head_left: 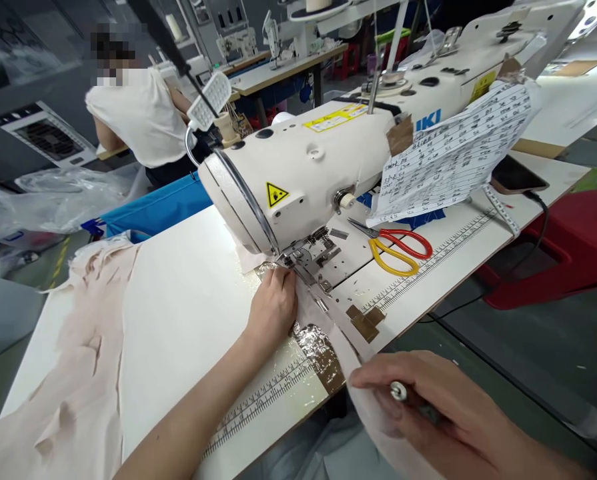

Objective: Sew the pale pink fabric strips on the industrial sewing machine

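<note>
A white industrial sewing machine [298, 167] stands on the table, its presser foot [291, 257] over pale pink fabric. Close by the foot, my left hand [273, 303] has its fingers curled together on the fabric edge. My right hand [428, 400] pinches the trailing fabric strip [351, 353] between thumb and fingers, past the table's front edge. Tucked in that same hand is a slim tool with a round silver end [398, 391]; its kind is hidden. The strip runs from my right hand up through a metal guide [323, 305] toward the foot.
Scissors [398, 250] with red and yellow handles lie right of the needle area. A handwritten sheet [453, 153] leans on the machine, near a phone [518, 175]. More pink fabric [78, 373] drapes on the left. A person [133, 120] sits beyond; a red stool [563, 247] stands right.
</note>
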Available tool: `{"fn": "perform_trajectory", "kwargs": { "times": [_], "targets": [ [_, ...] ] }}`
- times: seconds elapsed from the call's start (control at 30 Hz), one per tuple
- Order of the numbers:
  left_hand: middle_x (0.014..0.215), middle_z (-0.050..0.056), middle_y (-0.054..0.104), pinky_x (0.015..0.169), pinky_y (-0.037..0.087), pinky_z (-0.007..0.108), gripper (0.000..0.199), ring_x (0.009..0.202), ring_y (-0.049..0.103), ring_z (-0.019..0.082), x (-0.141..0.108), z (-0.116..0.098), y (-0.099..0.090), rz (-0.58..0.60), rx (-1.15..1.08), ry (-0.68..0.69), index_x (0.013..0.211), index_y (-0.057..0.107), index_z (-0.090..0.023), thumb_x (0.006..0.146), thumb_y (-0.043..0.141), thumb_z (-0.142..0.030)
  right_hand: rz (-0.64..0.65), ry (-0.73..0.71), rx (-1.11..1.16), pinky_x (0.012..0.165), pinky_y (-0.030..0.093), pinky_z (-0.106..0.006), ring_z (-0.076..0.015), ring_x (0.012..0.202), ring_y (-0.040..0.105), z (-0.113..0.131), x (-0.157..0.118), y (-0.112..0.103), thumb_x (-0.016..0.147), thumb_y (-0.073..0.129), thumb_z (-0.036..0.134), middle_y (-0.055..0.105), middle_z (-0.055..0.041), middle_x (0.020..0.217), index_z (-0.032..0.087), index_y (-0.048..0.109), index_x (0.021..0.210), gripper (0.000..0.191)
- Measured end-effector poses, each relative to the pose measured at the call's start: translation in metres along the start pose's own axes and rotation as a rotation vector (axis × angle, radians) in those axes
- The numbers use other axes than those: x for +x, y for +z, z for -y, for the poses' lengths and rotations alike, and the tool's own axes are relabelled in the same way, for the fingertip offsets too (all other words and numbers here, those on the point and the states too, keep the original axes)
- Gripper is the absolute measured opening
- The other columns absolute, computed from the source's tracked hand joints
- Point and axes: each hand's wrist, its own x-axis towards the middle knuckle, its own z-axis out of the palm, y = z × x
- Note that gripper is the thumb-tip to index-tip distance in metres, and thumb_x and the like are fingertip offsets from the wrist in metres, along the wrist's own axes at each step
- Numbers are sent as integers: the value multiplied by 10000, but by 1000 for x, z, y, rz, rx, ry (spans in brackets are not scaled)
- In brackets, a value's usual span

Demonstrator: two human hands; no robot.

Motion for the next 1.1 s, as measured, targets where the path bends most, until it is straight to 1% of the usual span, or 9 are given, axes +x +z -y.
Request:
{"fn": "perform_trajectory", "kwargs": {
  "times": [0.13, 0.2, 0.27, 0.37, 0.43, 0.5, 0.6, 0.8, 1.1],
  "targets": [
    [958, 134, 633, 727, 558, 350, 311, 840, 555, 223, 8, 10, 1, 39, 116, 76, 1019, 623, -107, 893, 362, 5, 221, -131, 51, 666, 562, -261, -183, 709, 691, 28, 28, -1, 977, 467, 311, 748, -70, 890, 254, 658, 1202, 301],
    [935, 116, 650, 701, 555, 330, 255, 820, 573, 211, 11, 15, 2, 2, 68, 53, 967, 633, -125, 922, 396, -43, 254, -165, 45, 655, 555, -250, -176, 699, 690, 28, 32, 3, 991, 420, 316, 741, -64, 830, 226, 647, 1193, 317],
    [920, 94, 660, 678, 555, 313, 208, 805, 599, 196, 12, 20, 4, -83, -53, -9, 942, 639, -143, 962, 432, -147, 186, -155, -24, 707, 549, -268, -183, 768, 705, 17, 30, 9, 987, 376, 254, 746, -65, 881, 219, 626, 1182, 319],
    [925, 68, 667, 686, 559, 302, 207, 814, 639, 179, 11, 29, 10, -196, -278, -44, 900, 650, -166, 970, 486, -271, -11, -41, -252, 703, 530, -302, -202, 811, 711, -10, 30, 17, 980, 327, 178, 742, -73, 932, 183, 588, 1165, 320],
    [943, 63, 672, 701, 558, 299, 173, 849, 657, 180, 9, 35, 13, -209, -397, -46, 884, 662, -175, 943, 533, -273, -96, 38, -420, 609, 501, -300, -212, 728, 704, -28, 35, 21, 996, 323, 204, 735, -76, 871, 141, 565, 1170, 304],
    [958, 60, 677, 726, 557, 305, 131, 880, 665, 187, 8, 39, 13, -176, -467, -54, 899, 680, -182, 916, 568, -248, -140, 83, -541, 524, 448, -290, -205, 620, 676, -41, 43, 25, 1004, 328, 232, 729, -76, 819, 113, 550, 1177, 306],
    [965, 58, 681, 749, 553, 306, 124, 891, 668, 186, 8, 40, 11, -136, -518, -61, 923, 696, -188, 901, 580, -223, -161, 76, -625, 493, 402, -277, -185, 572, 657, -51, 58, 31, 988, 341, 193, 732, -71, 805, 108, 555, 1160, 288],
    [956, 56, 687, 754, 541, 293, 104, 881, 662, 176, 9, 40, 7, -125, -575, -79, 903, 698, -189, 888, 601, -221, -177, -12, -631, 571, 431, -272, -181, 778, 716, -58, 77, 42, 984, 389, 181, 753, -65, 936, 135, 571, 1192, 280],
    [913, 39, 700, 729, 530, 279, 91, 858, 667, 174, 9, 41, 10, -148, -581, -88, 895, 682, -200, 882, 599, -234, -143, -26, -660, 545, 384, -276, -160, 753, 698, -58, 85, 42, 975, 415, 169, 735, -40, 900, 130, 592, 1159, 259]
  ]
}}
